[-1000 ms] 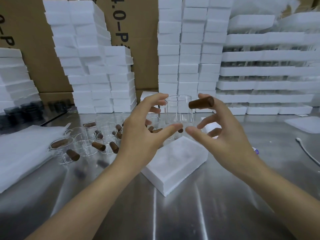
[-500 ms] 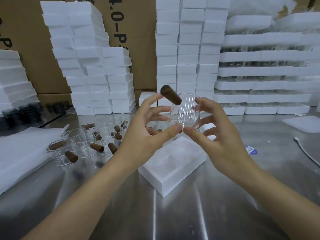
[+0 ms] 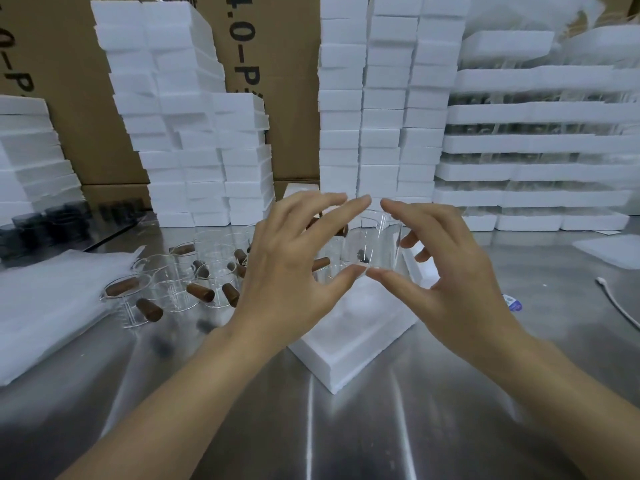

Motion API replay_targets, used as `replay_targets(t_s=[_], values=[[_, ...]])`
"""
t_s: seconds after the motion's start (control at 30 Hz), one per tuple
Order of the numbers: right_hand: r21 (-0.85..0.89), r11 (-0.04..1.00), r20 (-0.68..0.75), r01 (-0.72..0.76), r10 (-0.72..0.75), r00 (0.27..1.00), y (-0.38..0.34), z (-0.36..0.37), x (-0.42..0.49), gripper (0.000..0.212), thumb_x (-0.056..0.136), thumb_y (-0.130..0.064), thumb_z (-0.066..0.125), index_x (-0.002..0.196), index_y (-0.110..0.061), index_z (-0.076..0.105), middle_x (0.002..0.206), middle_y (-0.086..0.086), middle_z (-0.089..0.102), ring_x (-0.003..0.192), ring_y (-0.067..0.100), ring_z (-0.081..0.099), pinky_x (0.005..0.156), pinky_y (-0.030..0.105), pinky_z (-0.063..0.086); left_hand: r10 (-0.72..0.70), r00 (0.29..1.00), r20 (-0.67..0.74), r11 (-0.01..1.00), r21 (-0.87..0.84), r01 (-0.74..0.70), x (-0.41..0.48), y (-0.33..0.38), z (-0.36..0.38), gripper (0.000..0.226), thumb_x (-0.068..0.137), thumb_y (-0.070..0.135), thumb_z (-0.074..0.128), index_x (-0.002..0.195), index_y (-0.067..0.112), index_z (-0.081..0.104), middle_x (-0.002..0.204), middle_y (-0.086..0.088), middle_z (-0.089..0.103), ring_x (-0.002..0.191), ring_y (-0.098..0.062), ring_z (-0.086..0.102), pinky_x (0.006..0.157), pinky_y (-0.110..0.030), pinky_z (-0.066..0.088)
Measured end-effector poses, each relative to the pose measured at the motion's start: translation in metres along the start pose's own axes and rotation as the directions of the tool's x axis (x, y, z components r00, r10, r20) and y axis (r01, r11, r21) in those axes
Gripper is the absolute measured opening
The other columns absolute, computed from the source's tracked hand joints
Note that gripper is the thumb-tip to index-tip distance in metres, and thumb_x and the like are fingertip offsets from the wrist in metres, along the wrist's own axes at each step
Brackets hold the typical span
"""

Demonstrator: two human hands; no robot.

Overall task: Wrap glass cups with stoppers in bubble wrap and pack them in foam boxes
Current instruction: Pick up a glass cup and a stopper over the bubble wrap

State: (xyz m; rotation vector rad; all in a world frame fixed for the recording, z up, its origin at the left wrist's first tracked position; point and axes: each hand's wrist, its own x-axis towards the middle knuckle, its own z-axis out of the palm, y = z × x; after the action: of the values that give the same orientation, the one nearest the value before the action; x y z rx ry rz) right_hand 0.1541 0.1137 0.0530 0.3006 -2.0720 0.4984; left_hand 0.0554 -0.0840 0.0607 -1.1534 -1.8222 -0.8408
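Note:
A clear glass cup (image 3: 372,244) hangs between both hands, just above an open white foam box (image 3: 356,334) on the steel table. My left hand (image 3: 294,271) grips its left side with thumb below and fingers over the top. My right hand (image 3: 440,268) grips the right side the same way, the two thumbs nearly touching under the cup. A brown stopper (image 3: 342,231) shows partly behind my left fingers. To the left, several more glass cups with brown stoppers (image 3: 180,282) stand and lie in a cluster.
A pile of white wrap sheets (image 3: 52,299) lies at the left. Tall stacks of foam boxes (image 3: 381,109) line the back, with cardboard cartons behind. Dark cups (image 3: 34,226) sit far left. A white cable (image 3: 620,303) and a small blue label (image 3: 514,303) lie at the right.
The cup has been turned in my fingers: its brown stopper swung from the upper right over to the left and now sits behind my left hand. The cup has also come down slightly.

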Motion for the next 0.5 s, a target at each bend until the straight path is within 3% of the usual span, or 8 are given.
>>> replay_targets(t_s=[0.1, 0.17, 0.23, 0.33, 0.43, 0.5], values=[[0.037, 0.999, 0.0, -0.018, 0.018, 1.0, -0.0012, -0.0029, 0.0009, 0.077, 0.089, -0.051, 0.076, 0.156, -0.033, 0.042, 0.136, -0.02, 0.048, 0.107, 0.003, 0.059, 0.089, 0.009, 0.045, -0.089, 0.995, 0.035, 0.992, -0.081, 0.092, -0.0016, 0.0035, -0.0004, 0.07, 0.085, 0.043, 0.09, 0.148, 0.032, 0.062, 0.137, 0.016, 0.067, 0.137, -0.016, 0.052, 0.106, -0.004, 0.032], [0.084, 0.994, 0.016, -0.077, 0.076, 0.997, -0.0009, -0.0038, 0.0015, 0.085, 0.086, -0.055, 0.078, 0.158, -0.037, 0.037, 0.138, -0.023, 0.048, 0.112, 0.005, 0.059, 0.088, 0.01, 0.046, -0.168, 0.984, 0.066, 0.966, -0.19, 0.177, -0.0034, 0.005, 0.0002, 0.07, 0.082, 0.043, 0.092, 0.145, 0.033, 0.063, 0.133, 0.018, 0.068, 0.134, -0.013, 0.054, 0.098, 0.004, 0.033], [0.112, 0.983, 0.04, -0.143, 0.139, 0.99, 0.0007, -0.0042, 0.0015, 0.089, 0.083, -0.059, 0.078, 0.159, -0.041, 0.034, 0.14, -0.026, 0.046, 0.115, 0.007, 0.058, 0.086, 0.011, 0.047, -0.227, 0.969, 0.097, 0.918, -0.31, 0.246, -0.0034, 0.0054, 0.0006, 0.071, 0.079, 0.042, 0.095, 0.142, 0.034, 0.063, 0.133, 0.02, 0.068, 0.134, -0.008, 0.057, 0.095, 0.003, 0.037], [0.116, 0.976, 0.077, -0.183, 0.175, 0.982, 0.0023, -0.0042, 0.0009, 0.079, 0.085, -0.064, 0.073, 0.154, -0.041, 0.041, 0.141, -0.024, 0.047, 0.116, 0.005, 0.058, 0.086, 0.016, 0.048, -0.265, 0.953, 0.15, 0.839, -0.451, 0.304, -0.002, 0.0041, 0.0011, 0.069, 0.077, 0.038, 0.097, 0.137, 0.033, 0.062, 0.132, 0.022, 0.07, 0.132, 0.002, 0.06, 0.093, 0.001, 0.041], [0.167, 0.971, 0.123, -0.169, 0.15, 0.981, 0.0018, -0.0041, -0.0008, 0.063, 0.088, -0.052, 0.072, 0.146, -0.038, 0.049, 0.137, -0.02, 0.051, 0.116, 0.01, 0.06, 0.087, 0.022, 0.05, -0.28, 0.933, 0.223, 0.782, -0.511, 0.357, -0.0013, 0.0021, 0.0026, 0.067, 0.076, 0.041, 0.097, 0.132, 0.035, 0.061, 0.132, 0.025, 0.071, 0.132, 0.003, 0.061, 0.094, -0.002, 0.042], [0.166, 0.974, 0.129, -0.152, 0.131, 0.983, 0.0011, -0.004, -0.0013, 0.06, 0.089, -0.043, 0.074, 0.144, -0.037, 0.051, 0.135, -0.019, 0.053, 0.117, 0.013, 0.06, 0.088, 0.019, 0.047, -0.284, 0.924, 0.257, 0.776, -0.505, 0.379, -0.0026, 0.0009, 0.0044, 0.068, 0.076, 0.047, 0.095, 0.134, 0.038, 0.059, 0.134, 0.025, 0.07, 0.134, 0.003, 0.06, 0.093, -0.003, 0.042]])
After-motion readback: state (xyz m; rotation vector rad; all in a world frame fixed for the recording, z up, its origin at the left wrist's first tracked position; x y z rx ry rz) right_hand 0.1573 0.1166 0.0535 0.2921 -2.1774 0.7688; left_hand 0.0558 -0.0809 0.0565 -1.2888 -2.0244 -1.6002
